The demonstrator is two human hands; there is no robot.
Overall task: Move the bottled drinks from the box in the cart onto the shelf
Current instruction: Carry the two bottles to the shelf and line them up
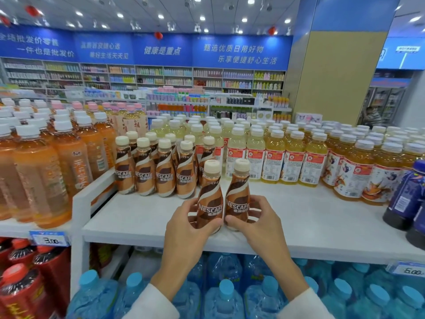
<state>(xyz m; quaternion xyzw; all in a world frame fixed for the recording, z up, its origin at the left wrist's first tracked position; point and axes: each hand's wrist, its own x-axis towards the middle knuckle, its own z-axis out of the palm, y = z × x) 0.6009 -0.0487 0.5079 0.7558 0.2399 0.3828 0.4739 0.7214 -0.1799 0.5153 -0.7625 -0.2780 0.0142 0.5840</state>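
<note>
Two brown Nescafe coffee bottles with cream caps stand side by side on the white shelf [299, 217] near its front edge. My left hand [190, 229] grips the left bottle [210, 194] around its lower body. My right hand [255, 224] grips the right bottle [238, 187] the same way. The two bottles touch each other. Behind them to the left stands a row of several matching Nescafe bottles [165, 173]. The cart and the box are out of view.
Orange tea bottles [43, 171] fill the shelf section to the left, yellow drink bottles [276, 157] line the back right, and dark blue bottles [407, 199] stand at the right edge. Large blue water jugs [225, 295] sit on the shelf below, red bottles [23, 284] at lower left.
</note>
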